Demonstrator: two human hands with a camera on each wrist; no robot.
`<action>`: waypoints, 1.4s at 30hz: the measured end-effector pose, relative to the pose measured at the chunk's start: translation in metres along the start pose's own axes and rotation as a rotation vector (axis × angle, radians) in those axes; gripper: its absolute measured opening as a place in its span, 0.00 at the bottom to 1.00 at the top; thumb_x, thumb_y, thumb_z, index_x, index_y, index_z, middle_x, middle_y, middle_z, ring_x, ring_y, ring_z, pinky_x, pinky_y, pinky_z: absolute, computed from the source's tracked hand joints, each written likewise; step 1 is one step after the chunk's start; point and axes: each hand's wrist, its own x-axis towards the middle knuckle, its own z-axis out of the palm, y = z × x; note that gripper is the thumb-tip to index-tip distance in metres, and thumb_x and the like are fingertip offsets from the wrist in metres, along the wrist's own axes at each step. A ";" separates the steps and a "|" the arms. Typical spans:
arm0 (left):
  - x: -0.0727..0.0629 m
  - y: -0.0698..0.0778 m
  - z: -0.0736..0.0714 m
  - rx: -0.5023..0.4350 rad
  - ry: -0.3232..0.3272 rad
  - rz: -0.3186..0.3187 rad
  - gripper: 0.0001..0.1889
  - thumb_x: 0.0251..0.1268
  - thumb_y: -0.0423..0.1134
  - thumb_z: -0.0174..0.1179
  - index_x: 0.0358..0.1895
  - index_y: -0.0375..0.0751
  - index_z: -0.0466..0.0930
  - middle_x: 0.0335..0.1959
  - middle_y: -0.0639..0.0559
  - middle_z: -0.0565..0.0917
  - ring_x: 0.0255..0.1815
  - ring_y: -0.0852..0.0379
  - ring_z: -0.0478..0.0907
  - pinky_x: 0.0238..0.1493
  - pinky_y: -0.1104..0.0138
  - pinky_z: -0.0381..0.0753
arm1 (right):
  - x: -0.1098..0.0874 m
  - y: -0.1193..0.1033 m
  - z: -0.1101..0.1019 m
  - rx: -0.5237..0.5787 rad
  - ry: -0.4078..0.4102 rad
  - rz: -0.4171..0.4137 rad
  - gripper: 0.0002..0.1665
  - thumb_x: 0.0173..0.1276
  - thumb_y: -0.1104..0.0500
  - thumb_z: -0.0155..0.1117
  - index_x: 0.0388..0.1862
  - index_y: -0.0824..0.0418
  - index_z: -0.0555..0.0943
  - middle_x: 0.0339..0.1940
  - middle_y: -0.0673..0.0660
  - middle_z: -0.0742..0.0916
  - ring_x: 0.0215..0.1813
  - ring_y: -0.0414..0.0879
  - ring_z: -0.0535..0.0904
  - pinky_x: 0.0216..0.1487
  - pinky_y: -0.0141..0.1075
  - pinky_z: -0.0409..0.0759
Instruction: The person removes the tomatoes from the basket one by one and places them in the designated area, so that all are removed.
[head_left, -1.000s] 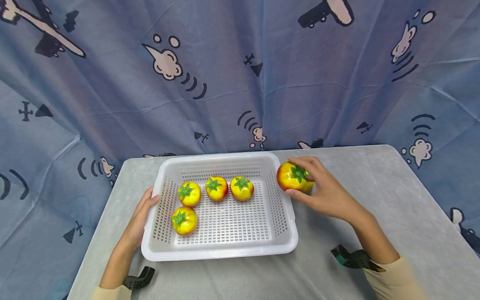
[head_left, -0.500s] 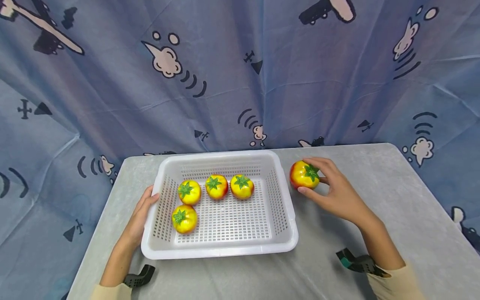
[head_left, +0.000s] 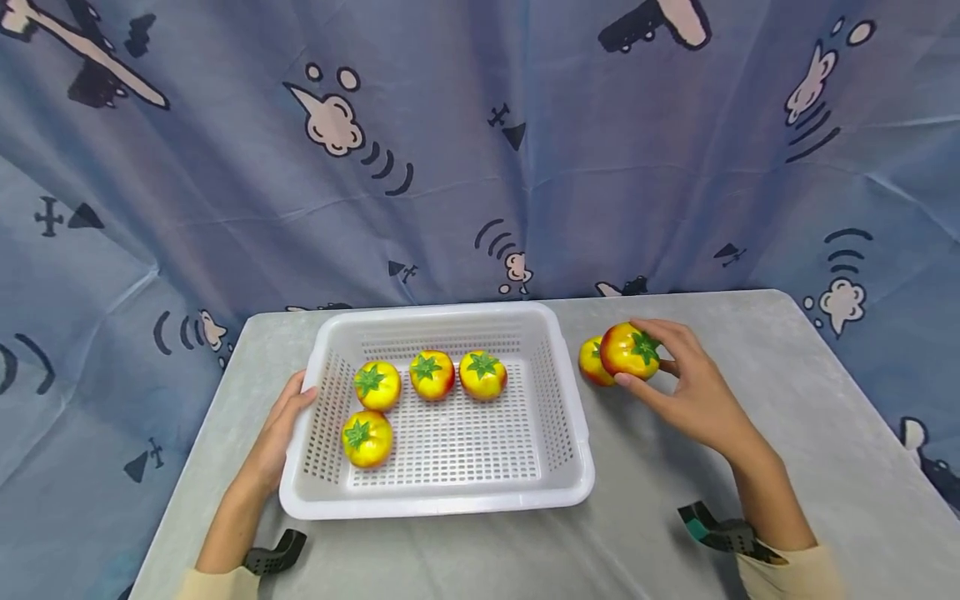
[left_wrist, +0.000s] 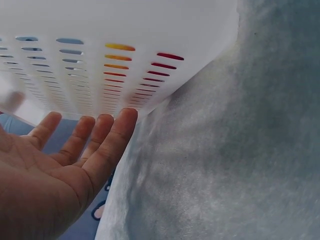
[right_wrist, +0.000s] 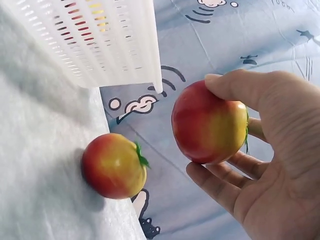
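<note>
My right hand (head_left: 693,392) holds a yellow-red toy tomato (head_left: 628,350) with a green leafy top, thumb on one side and fingers on the other. In the right wrist view this tomato (right_wrist: 207,125) is above the table and apart from a second tomato (right_wrist: 115,166), which rests on the cloth. From the head that second tomato (head_left: 592,361) is partly covered by the held one. My left hand (head_left: 279,433) grips the left rim of a white perforated basket (head_left: 435,507); in the left wrist view its fingers (left_wrist: 112,142) lie against the outer wall.
Inside the basket sit several similar tomatoes, such as one at the front left (head_left: 367,439) and one at the back (head_left: 483,375). A grey cloth covers the table (head_left: 750,358). Behind it hangs a blue patterned curtain (head_left: 450,167).
My right hand has moved right with its tomato, away from the basket's right rim. The tomato on the table now shows beside it. My left hand and the basket stay nearly still.
</note>
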 end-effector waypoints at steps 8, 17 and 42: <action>-0.002 0.002 -0.002 0.011 -0.006 0.010 0.29 0.89 0.55 0.34 0.84 0.54 0.47 0.79 0.32 0.62 0.59 0.59 0.84 0.49 0.51 0.91 | 0.002 0.011 -0.001 -0.028 0.013 0.041 0.45 0.68 0.57 0.78 0.81 0.55 0.69 0.78 0.68 0.71 0.74 0.68 0.69 0.60 0.75 0.77; -0.003 0.003 -0.003 0.008 -0.008 0.026 0.28 0.89 0.54 0.34 0.84 0.53 0.47 0.78 0.30 0.62 0.58 0.60 0.84 0.49 0.52 0.91 | 0.006 0.023 -0.003 -0.048 0.011 0.029 0.45 0.68 0.60 0.78 0.80 0.57 0.69 0.76 0.71 0.70 0.73 0.72 0.67 0.60 0.79 0.74; 0.001 0.000 -0.002 -0.010 -0.011 -0.005 0.28 0.89 0.54 0.33 0.84 0.52 0.47 0.78 0.31 0.62 0.58 0.59 0.84 0.50 0.55 0.90 | 0.004 0.054 0.002 -0.075 0.023 0.060 0.44 0.69 0.62 0.76 0.80 0.61 0.67 0.75 0.74 0.67 0.72 0.73 0.67 0.60 0.79 0.73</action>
